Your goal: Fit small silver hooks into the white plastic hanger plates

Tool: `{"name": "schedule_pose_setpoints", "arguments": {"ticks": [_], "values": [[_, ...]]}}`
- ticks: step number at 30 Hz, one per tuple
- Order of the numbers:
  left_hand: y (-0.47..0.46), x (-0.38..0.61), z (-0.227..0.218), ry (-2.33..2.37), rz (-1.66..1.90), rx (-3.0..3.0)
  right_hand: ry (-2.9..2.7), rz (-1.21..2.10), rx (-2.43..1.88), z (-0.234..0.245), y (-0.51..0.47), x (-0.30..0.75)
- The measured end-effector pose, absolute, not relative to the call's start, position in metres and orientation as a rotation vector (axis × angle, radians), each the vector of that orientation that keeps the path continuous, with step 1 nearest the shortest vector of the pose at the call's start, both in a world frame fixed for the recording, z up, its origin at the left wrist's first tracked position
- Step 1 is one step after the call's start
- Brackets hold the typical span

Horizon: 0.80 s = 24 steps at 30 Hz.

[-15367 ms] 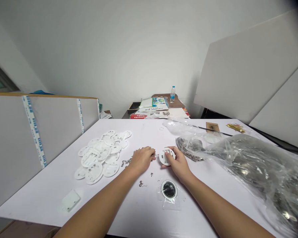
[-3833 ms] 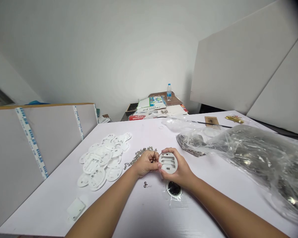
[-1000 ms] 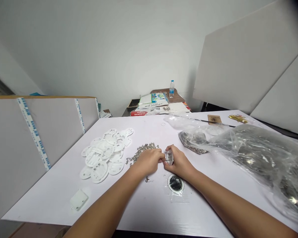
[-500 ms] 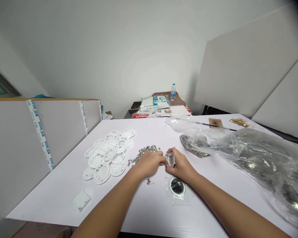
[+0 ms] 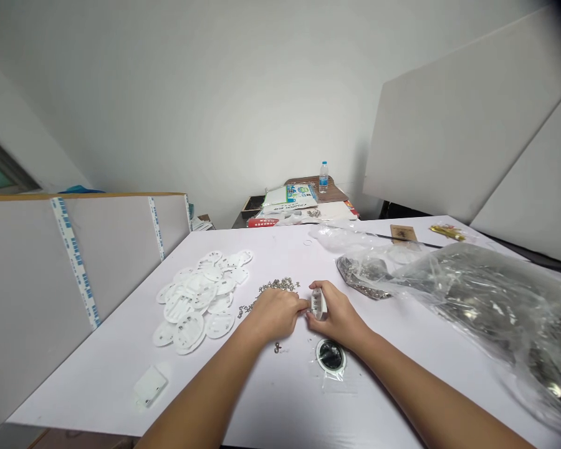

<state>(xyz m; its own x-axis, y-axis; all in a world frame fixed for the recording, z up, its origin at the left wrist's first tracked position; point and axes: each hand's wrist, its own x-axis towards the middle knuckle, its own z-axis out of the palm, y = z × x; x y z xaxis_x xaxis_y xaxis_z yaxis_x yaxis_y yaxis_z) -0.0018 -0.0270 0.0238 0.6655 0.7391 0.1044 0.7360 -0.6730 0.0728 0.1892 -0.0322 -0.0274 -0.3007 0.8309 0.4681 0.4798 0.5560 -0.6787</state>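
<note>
Two bare hands work at the middle of a white table, both forearms reaching in from the near edge. The right hand grips a white round plastic disc between thumb and fingers, the disc standing on edge with its face turned sideways. The left hand has its fingers drawn together, their tips pressed against the disc's left side; whether they pinch a small part there is hidden. The disc sits between the hands, just left of a black round part in a clear sleeve and nearer the far edge.

Just beyond the left hand lies a scatter of small metal fittings, with one loose fitting just near of that hand. A heap of white perforated discs lies further left, and a white rectangular case lies near the table's left edge.

To the right, a small bag of metal parts lies just beyond the right hand. A large clear bag of metal parts spreads to the right edge, leaving the narrowest room on that side. Grey boards stand along the left edge.
</note>
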Motion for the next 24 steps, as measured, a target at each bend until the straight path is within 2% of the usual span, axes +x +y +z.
{"name": "schedule_pose_setpoints", "arguments": {"ticks": [5,8,14,18,21,24], "values": [[-0.021,-0.010,0.024,1.316,0.273,2.724,-1.854,0.538,-1.118,-0.027,-0.030,0.193],[-0.017,-0.011,0.023,1.326,0.460,2.587,-1.773,0.610,-1.128,-0.025,-0.031,0.191],[-0.016,-0.001,0.020,0.967,0.700,2.325,-1.367,1.082,-1.105,-0.026,-0.029,0.184],[-0.015,0.003,0.016,0.975,0.800,2.205,-1.191,1.354,-0.983,-0.030,-0.028,0.179],[-0.012,0.002,0.012,0.980,0.900,2.094,-1.232,1.432,-0.890,-0.029,-0.029,0.178],[-0.009,0.000,0.009,0.962,0.952,1.869,-1.332,1.376,-0.872,-0.027,-0.031,0.180]]}}
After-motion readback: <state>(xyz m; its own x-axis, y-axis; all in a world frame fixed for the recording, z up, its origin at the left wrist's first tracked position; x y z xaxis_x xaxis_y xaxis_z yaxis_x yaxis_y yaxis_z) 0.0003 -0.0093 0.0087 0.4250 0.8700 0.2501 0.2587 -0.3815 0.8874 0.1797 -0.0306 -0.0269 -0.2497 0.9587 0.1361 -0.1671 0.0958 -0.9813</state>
